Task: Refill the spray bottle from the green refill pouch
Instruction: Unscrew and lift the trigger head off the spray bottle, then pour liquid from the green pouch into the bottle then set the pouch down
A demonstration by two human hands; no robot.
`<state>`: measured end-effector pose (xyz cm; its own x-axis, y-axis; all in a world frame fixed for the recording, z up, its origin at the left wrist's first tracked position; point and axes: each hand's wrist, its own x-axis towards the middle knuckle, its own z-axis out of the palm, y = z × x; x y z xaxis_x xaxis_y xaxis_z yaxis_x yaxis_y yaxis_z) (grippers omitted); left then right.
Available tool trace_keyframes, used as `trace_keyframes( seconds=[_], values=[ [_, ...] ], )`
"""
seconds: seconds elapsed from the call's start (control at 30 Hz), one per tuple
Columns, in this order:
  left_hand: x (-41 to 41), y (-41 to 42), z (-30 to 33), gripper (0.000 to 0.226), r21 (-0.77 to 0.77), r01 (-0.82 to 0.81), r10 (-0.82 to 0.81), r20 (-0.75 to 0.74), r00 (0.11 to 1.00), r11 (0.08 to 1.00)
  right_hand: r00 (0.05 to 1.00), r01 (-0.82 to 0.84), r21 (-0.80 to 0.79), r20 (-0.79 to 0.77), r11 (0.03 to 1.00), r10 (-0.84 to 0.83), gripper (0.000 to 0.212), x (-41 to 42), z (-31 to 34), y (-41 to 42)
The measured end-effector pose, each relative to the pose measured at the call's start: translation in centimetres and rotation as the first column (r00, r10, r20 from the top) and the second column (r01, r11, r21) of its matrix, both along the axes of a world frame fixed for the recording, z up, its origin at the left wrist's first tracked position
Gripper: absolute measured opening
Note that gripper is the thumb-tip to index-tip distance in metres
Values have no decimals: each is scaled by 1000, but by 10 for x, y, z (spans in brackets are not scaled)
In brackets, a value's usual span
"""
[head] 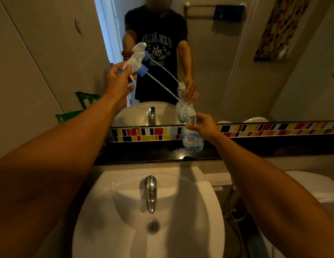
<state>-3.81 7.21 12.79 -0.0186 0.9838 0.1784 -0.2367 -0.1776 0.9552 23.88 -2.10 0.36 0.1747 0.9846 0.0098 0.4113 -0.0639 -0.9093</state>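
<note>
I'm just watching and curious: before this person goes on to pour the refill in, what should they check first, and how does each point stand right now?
1. Spray head unscrewed from the bottle: ok, the left hand holds it up and to the left.
2. Dip tube fully out of the bottle neck: not ok, its lower end is at or in the neck.
3. Spray bottle steady and upright: ok, the right hand grips its neck and its base rests on the dark ledge.
4. Green refill pouch within reach: ok, it stands by the left wall.
5. Pouch opened: cannot tell.
6. A hand free for the pouch: not ok, both are occupied.
</note>
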Motion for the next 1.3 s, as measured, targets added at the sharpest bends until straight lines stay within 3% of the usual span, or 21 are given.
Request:
trace_keyframes(
  seconds=[0.23, 0.5, 0.63, 0.9, 1.0, 1.17, 1.3],
  values=[
    [-11, -3, -6, 32, -18, -76, 77, 31, 997, 997, 1000, 18, 3, 25, 1000, -18, 45, -1, 1, -2],
    [-20, -10, -34, 24, -226, -148, 196, 208, 958, 963, 999, 41, 62, -11, 997, -41, 43, -2, 1, -7],
    [-22, -11, -58, 10, -371, -106, 236, 324, 916, 923, 998, 36, 108, -52, 994, -30, 39, -3, -3, -9],
    [-28, -14, -139, 21, -573, 3, 325, 470, 821, 820, 999, -2, 105, -51, 994, 7, 43, -14, -18, -10],
    [-33, -11, -169, 35, -630, -4, 381, 464, 800, 777, 998, 1, 92, -59, 996, 4, 40, -16, -28, -10],
    [-32, -13, -200, 35, -676, -70, 445, 399, 802, 734, 999, -41, 79, -33, 996, 43, 42, -19, -34, -3],
    [-25, -13, -223, 36, -678, -64, 402, 355, 844, 733, 995, -88, 69, -46, 994, 92, 43, -28, -39, 10]
  ],
)
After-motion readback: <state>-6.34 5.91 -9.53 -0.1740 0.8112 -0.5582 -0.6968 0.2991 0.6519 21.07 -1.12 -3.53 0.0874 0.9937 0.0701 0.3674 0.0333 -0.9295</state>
